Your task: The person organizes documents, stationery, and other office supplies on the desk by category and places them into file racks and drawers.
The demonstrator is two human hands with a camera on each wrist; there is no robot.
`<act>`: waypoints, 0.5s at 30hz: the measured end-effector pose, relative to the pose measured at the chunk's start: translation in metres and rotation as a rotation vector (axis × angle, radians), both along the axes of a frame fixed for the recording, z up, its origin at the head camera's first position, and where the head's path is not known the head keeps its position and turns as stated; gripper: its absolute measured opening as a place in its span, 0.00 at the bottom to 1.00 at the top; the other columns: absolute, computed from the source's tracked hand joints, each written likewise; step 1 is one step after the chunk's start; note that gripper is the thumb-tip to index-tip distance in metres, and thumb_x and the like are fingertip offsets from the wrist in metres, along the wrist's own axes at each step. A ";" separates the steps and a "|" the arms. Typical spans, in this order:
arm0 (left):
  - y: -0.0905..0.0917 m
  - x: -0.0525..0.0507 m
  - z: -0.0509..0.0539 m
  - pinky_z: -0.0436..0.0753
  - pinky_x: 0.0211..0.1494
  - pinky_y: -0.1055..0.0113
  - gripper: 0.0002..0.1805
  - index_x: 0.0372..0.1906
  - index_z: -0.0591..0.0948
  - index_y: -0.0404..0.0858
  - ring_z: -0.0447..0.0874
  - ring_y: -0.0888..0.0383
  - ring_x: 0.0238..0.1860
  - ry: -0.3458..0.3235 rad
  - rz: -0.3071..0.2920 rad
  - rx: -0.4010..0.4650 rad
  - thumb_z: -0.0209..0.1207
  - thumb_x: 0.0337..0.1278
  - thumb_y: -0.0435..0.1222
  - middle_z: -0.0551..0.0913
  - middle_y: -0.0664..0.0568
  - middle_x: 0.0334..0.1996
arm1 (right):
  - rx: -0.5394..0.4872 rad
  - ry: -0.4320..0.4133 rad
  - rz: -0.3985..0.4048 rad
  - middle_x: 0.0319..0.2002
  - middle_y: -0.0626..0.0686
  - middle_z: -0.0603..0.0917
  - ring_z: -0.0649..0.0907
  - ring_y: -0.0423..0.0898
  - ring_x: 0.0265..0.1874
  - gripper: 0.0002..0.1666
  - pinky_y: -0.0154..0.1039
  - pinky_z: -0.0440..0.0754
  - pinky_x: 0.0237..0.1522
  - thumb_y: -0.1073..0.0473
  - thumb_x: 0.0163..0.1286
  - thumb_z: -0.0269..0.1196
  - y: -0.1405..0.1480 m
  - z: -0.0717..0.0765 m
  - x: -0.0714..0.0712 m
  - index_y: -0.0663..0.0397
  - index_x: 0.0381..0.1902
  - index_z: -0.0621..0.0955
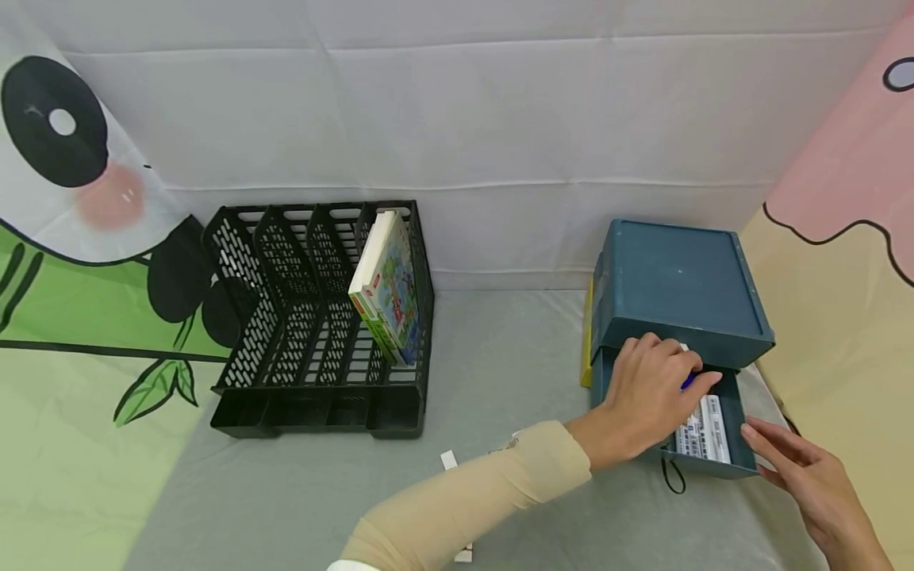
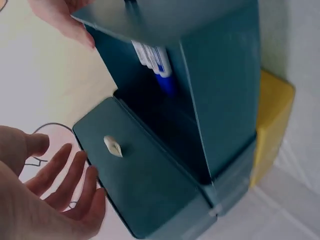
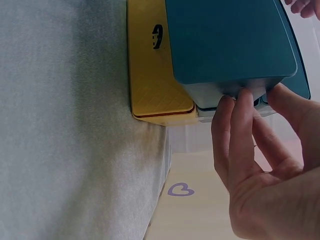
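Observation:
A blue two-part drawer box [image 1: 678,277] stands at the right with its lower drawer [image 1: 739,444] pulled out. White markers [image 1: 703,428] with blue caps lie inside it. Above the drawer hovers my left hand [image 1: 650,392]. In the left wrist view the left hand [image 2: 65,195] has loosely bent fingers around nothing. Just off its fingertips a small cream-white piece [image 2: 113,146] shows against the box top; I cannot tell whether it touches anything. My right hand [image 1: 807,476] has its fingertips against the drawer's right side, near the front corner [image 3: 225,90].
A yellow case [image 3: 155,85] stands along the box's left side. Farther left is a black slotted rack [image 1: 286,317] with books [image 1: 393,293] in its right compartment. White strips [image 1: 449,460] lie partly under the left sleeve. A cord loop [image 1: 673,476] hangs from the drawer front.

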State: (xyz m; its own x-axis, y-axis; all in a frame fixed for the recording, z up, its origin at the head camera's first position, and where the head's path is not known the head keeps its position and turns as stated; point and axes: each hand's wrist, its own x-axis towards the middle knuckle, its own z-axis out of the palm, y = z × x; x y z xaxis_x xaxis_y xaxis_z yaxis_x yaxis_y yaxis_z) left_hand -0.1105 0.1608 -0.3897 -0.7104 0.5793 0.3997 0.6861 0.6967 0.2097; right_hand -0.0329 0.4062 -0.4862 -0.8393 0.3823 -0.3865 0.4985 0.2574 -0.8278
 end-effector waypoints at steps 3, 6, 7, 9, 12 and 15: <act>-0.004 -0.009 0.003 0.74 0.56 0.74 0.17 0.52 0.89 0.55 0.79 0.66 0.50 0.118 -0.010 -0.027 0.52 0.77 0.54 0.87 0.65 0.48 | 0.001 0.014 0.000 0.40 0.20 0.72 0.77 0.19 0.35 0.15 0.26 0.83 0.35 0.36 0.69 0.67 -0.001 0.000 0.001 0.22 0.52 0.85; -0.008 -0.020 0.004 0.75 0.59 0.71 0.17 0.55 0.87 0.54 0.79 0.64 0.53 0.236 0.006 -0.069 0.52 0.78 0.53 0.86 0.63 0.51 | 0.027 -0.025 -0.018 0.51 0.34 0.77 0.77 0.21 0.35 0.29 0.26 0.83 0.36 0.33 0.68 0.66 -0.003 0.002 -0.001 0.34 0.63 0.83; -0.009 -0.023 0.003 0.76 0.60 0.70 0.17 0.55 0.87 0.54 0.80 0.63 0.53 0.274 0.012 -0.081 0.51 0.79 0.53 0.86 0.63 0.52 | 0.034 -0.041 -0.024 0.55 0.40 0.77 0.76 0.21 0.34 0.34 0.26 0.83 0.36 0.32 0.67 0.66 -0.003 0.002 -0.002 0.38 0.66 0.81; -0.011 -0.031 0.003 0.77 0.59 0.70 0.16 0.54 0.87 0.54 0.80 0.62 0.53 0.339 0.017 -0.091 0.52 0.79 0.51 0.86 0.61 0.51 | 0.045 -0.061 -0.032 0.61 0.48 0.74 0.76 0.21 0.34 0.41 0.25 0.82 0.36 0.30 0.66 0.65 -0.004 0.003 -0.003 0.46 0.70 0.79; -0.014 -0.042 0.001 0.77 0.59 0.69 0.15 0.52 0.87 0.53 0.81 0.62 0.53 0.407 0.016 -0.107 0.52 0.79 0.50 0.86 0.60 0.50 | 0.050 -0.065 -0.030 0.60 0.48 0.74 0.76 0.21 0.34 0.41 0.25 0.82 0.36 0.30 0.66 0.65 -0.004 0.003 -0.003 0.47 0.69 0.79; -0.016 -0.051 -0.001 0.77 0.60 0.70 0.15 0.52 0.87 0.53 0.81 0.62 0.53 0.410 0.011 -0.144 0.52 0.79 0.50 0.86 0.60 0.50 | 0.062 -0.059 -0.026 0.61 0.49 0.74 0.76 0.21 0.34 0.42 0.26 0.82 0.36 0.30 0.66 0.65 -0.004 0.003 -0.002 0.49 0.69 0.79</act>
State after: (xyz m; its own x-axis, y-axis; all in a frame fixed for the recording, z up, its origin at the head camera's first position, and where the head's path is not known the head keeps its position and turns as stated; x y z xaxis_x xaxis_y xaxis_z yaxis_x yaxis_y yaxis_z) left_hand -0.1617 0.1452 -0.3908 -0.5158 0.6430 0.5661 0.6848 0.7066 -0.1785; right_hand -0.0352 0.4022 -0.4832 -0.8050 0.4288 -0.4101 0.5534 0.2934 -0.7795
